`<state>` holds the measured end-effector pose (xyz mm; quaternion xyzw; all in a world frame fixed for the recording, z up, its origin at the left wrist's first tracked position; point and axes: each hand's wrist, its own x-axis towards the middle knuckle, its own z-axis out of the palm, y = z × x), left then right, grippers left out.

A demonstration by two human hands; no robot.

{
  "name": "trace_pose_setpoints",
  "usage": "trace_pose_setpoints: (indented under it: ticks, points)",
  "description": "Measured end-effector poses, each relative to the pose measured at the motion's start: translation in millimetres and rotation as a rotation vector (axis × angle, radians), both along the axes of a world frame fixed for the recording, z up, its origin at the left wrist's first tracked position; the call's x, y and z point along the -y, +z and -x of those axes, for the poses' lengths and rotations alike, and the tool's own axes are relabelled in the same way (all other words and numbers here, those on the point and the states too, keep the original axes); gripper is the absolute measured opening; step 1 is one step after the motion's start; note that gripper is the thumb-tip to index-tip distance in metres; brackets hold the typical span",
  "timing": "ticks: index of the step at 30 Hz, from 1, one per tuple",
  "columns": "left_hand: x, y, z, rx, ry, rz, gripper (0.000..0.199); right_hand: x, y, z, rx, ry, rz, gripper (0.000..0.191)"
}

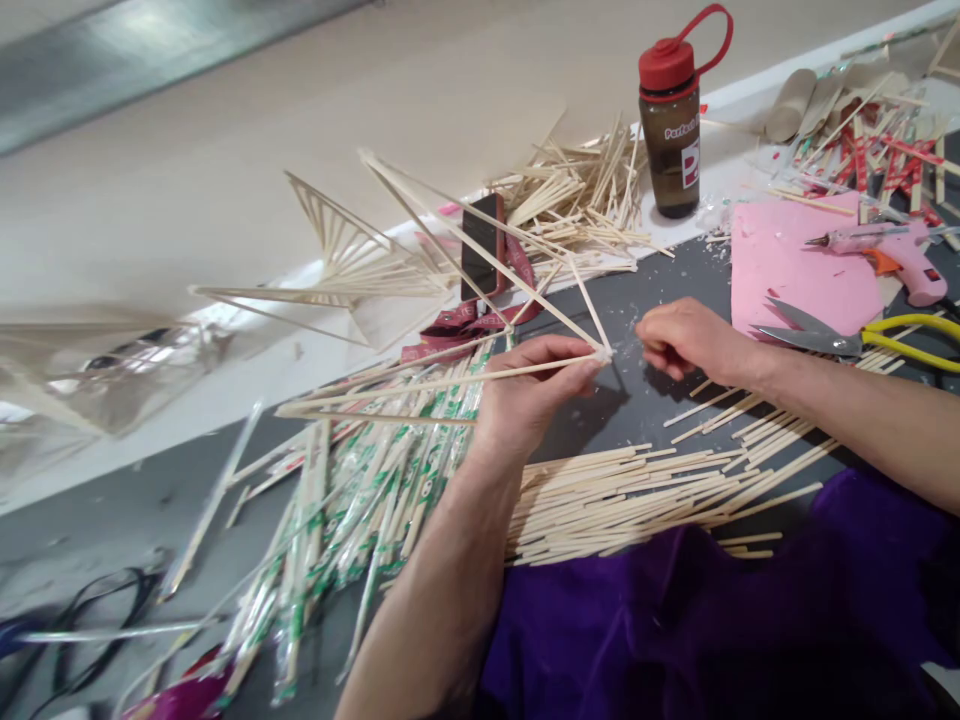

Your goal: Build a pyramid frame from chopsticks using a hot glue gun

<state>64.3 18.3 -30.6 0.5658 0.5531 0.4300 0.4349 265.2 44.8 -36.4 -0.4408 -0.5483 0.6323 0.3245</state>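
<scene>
My left hand (pixel 536 385) pinches a glued corner of a frame of thin wooden sticks (pixel 480 245), whose long sticks reach up and out to the left. Just right of that corner is my right hand (pixel 686 338), its fingers curled in; whether they hold anything small is hidden. Loose bare sticks (pixel 622 495) lie in rows below both hands. Under my left wrist and to its left is a heap of sticks in clear and green wrappers (pixel 360 500).
A bottle with a red lid (pixel 670 140) stands at the back. To the right are a pink sheet (pixel 780 250), a glue gun (pixel 904 255) and yellow-handled scissors (pixel 847 340). A phone (pixel 482 245) and a stick pile (pixel 585 190) lie behind the frame.
</scene>
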Motion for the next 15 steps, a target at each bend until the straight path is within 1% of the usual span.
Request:
trace_pose_setpoints:
  ticks: [1, 3, 5, 7, 9, 10, 11, 15]
  points:
    - [2, 0.7, -1, -0.030, -0.038, -0.002, 0.022, -4, -2.2, -2, -0.028, -0.101, 0.019, 0.035]
    - [5, 3.2, -3, -0.110, -0.127, -0.017, 0.022, -12, -5.9, -4, -0.082, -0.272, 0.071, 0.024]
    - [9, 6.3, -7, -0.194, -0.208, -0.056, 0.020, -18, -7.2, -6, -0.132, -0.373, 0.124, 0.016]
    - [12, 8.3, -10, -0.252, -0.288, -0.100, 0.018, -22, -6.1, -8, -0.178, -0.420, 0.176, 0.013]
    - [15, 8.4, -13, -0.286, -0.365, -0.133, 0.017, -23, -3.5, -9, -0.231, -0.421, 0.229, 0.009]
    - [17, 7.8, -14, -0.303, -0.399, -0.147, 0.016, -24, -2.2, -10, -0.260, -0.405, 0.262, 0.010]
    - [18, 7.0, -15, -0.324, -0.430, -0.162, 0.014, -24, -1.2, -11, -0.287, -0.384, 0.299, 0.014]
    - [22, 3.7, -17, -0.412, -0.532, -0.248, 0.010, -27, -0.8, -15, -0.352, -0.250, 0.425, 0.040]
